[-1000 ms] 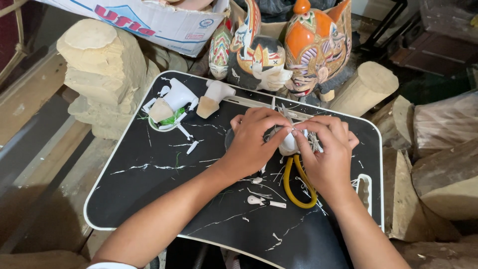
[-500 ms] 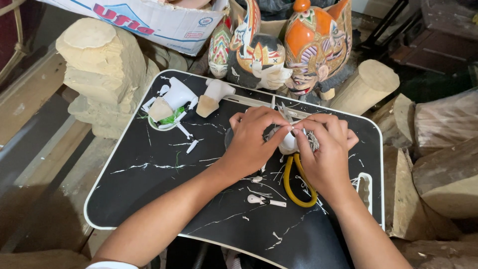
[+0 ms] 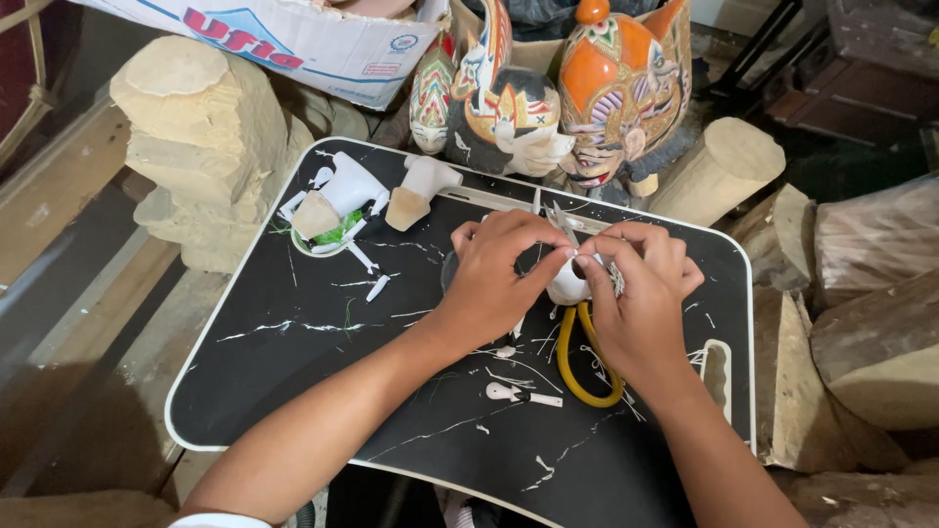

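Your left hand (image 3: 494,272) and right hand (image 3: 641,293) meet at the middle of the frame, fingers pinched from both sides on a small white piece (image 3: 567,286) held just above the black table (image 3: 293,342). Keep both grips close to the spot you work on, wrists low, so the piece cannot twist. A yellow loop (image 3: 587,362) hangs below it; whether the two are joined you cannot tell. Your fingertips hide most of the piece, and the thin thing at your right fingers is too small to make out. The painted masks (image 3: 587,88) at the top are cut off.
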